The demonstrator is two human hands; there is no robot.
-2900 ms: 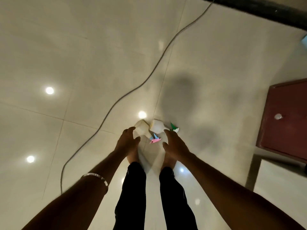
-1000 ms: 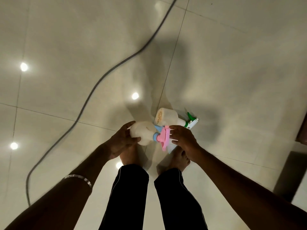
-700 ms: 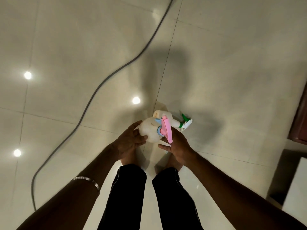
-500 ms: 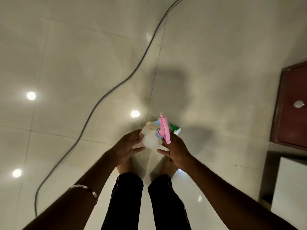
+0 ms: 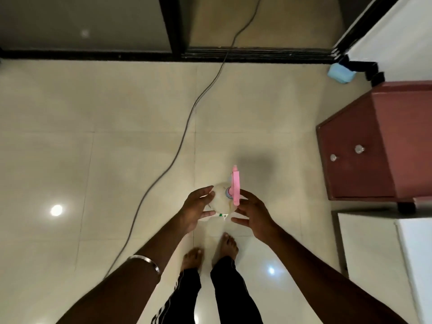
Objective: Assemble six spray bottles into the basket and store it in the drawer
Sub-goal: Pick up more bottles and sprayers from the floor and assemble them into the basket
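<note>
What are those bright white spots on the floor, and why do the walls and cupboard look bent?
Head view: the spots, like the one at, are ceiling lights glaring off the glossy floor; the wide-angle lens bows the cupboard and door frame near the edges; a soft shadow falls beyond the bottle; the hands look slightly blurred.

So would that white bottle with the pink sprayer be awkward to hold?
Probably light: the spray bottle looks translucent and empty, cradled loosely between the left hand and right hand. Its rounded body might roll if laid down. The tall pink sprayer could make it top-heavy.
</note>
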